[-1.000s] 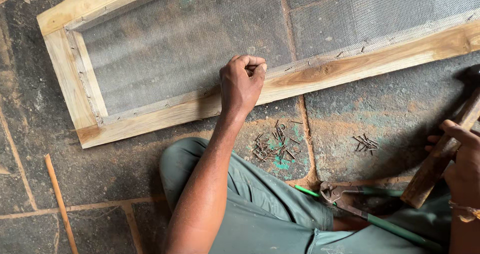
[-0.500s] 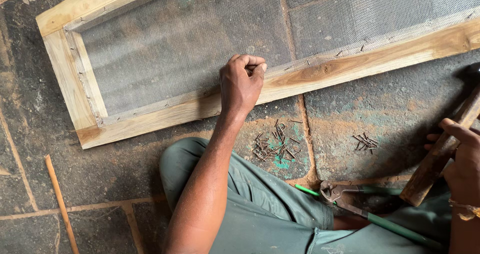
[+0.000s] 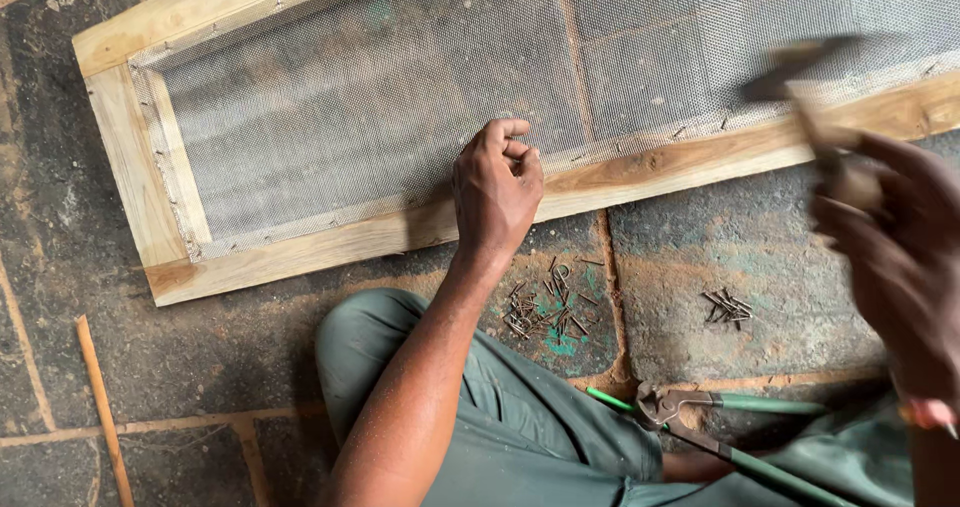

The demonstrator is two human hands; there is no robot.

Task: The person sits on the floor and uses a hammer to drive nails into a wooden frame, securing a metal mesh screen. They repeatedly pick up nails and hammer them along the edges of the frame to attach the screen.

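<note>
A long wooden frame (image 3: 130, 167) with grey wire mesh (image 3: 380, 97) stretched over it lies on the stone floor. My left hand (image 3: 495, 192) rests on the frame's near rail, fingers pinched at the mesh edge; whether a nail is between them I cannot tell. My right hand (image 3: 890, 257) is raised at the right, blurred by motion, gripping a wooden-handled hammer (image 3: 810, 87) whose dark head hangs over the mesh.
Two small heaps of nails (image 3: 545, 307) (image 3: 728, 307) lie on the floor near my knee. Green-handled pincers (image 3: 700, 417) lie by my leg in grey-green trousers (image 3: 520, 427). A thin wooden strip (image 3: 100, 407) lies at the lower left.
My right hand has swung the hammer up from low at the right edge to above the frame. The left hand has stayed on the rail.
</note>
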